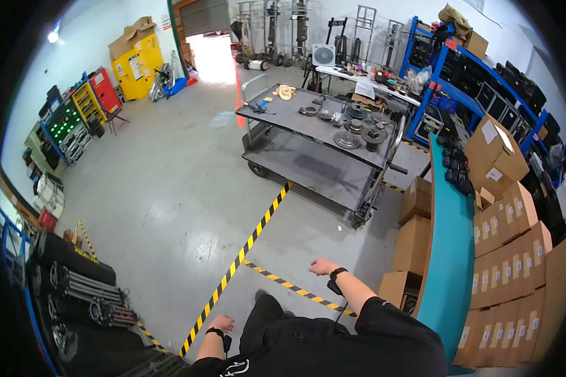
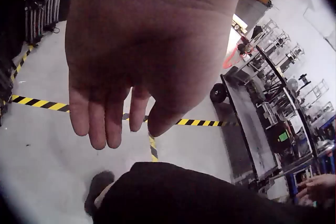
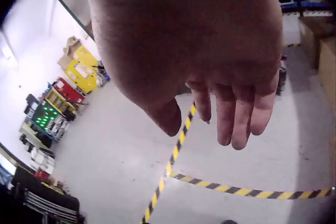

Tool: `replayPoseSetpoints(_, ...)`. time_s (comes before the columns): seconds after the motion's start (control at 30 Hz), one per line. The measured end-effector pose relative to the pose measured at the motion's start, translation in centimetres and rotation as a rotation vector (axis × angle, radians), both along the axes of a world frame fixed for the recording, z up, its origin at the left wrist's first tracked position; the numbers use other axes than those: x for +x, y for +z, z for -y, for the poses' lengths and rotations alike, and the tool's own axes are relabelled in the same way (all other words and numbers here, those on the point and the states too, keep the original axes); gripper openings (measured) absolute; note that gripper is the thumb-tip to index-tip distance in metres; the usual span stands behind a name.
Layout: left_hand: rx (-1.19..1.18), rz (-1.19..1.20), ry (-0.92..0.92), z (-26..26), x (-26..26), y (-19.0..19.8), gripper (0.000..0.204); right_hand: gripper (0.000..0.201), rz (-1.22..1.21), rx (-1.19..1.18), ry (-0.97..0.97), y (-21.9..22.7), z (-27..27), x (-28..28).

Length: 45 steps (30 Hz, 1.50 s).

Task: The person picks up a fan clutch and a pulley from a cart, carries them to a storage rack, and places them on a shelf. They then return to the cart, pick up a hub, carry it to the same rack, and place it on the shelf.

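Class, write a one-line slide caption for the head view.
Both empty hands, left hand and right hand, hang open above the striped floor tape, facing a parts-laden cart.

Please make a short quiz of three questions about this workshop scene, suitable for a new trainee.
1. True or false: the left hand holds a tool.
2. Multiple choice: what lies on the top deck of the grey cart? A) round metal parts B) paint cans C) folded blankets
3. Fill the gap: the yellow and black floor tape runs toward the ____.

Key
1. False. The left hand and the right hand both hang with relaxed fingers and hold nothing.
2. A. Round metal parts lie at one end of the deck.
3. Cart. The tape ends at the cart's base; stacked cardboard boxes stand far off to one side.
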<state>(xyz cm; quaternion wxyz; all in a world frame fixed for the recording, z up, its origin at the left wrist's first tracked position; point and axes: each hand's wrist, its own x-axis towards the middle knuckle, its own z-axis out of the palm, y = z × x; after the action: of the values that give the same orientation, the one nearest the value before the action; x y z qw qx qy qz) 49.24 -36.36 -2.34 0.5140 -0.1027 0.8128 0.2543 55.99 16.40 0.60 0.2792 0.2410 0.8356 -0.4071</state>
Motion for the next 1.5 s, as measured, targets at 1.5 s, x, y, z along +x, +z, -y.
replayPoseSetpoints(1.5,0.588,-0.472,-0.825,-87.2,-77.6,11.3,0.04,0.059,-0.353,-0.187,-0.39,10.5,-53.5,-56.2)
